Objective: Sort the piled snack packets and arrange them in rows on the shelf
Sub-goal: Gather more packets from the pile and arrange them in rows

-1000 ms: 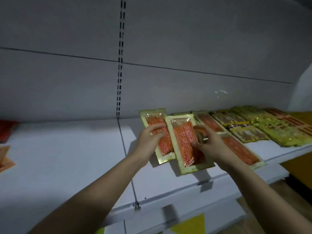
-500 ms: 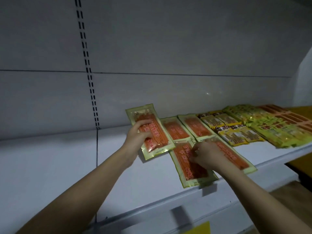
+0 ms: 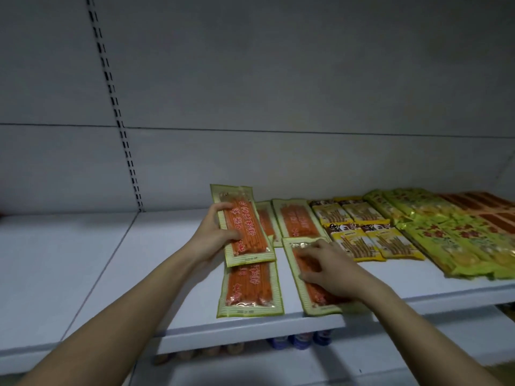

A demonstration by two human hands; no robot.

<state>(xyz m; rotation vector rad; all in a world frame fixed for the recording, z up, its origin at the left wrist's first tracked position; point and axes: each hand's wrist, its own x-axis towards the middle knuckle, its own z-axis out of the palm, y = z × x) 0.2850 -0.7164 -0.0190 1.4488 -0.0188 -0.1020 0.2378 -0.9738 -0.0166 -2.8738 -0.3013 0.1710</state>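
Note:
My left hand (image 3: 214,232) grips an orange snack packet (image 3: 245,227) with a green-gold border, held tilted just above the white shelf (image 3: 133,263). Under its lower end lies another orange packet (image 3: 249,288) flat near the shelf's front edge. My right hand (image 3: 328,268) rests on a third orange packet (image 3: 312,291) beside it, fingers bent and pressing it down. Two more orange packets (image 3: 296,218) lie in the back row, one partly hidden behind the held packet.
Right of the orange packets lie yellow packets (image 3: 359,232) in two rows, then green packets (image 3: 446,232) and brown-red packets (image 3: 485,201) at the far right. A slotted upright (image 3: 117,112) runs up the back wall. Cans (image 3: 301,339) show on the lower shelf.
A packet now lies flat at the front left, below the one my left hand holds. My right hand has shifted onto the front packet to its right. The view has moved closer.

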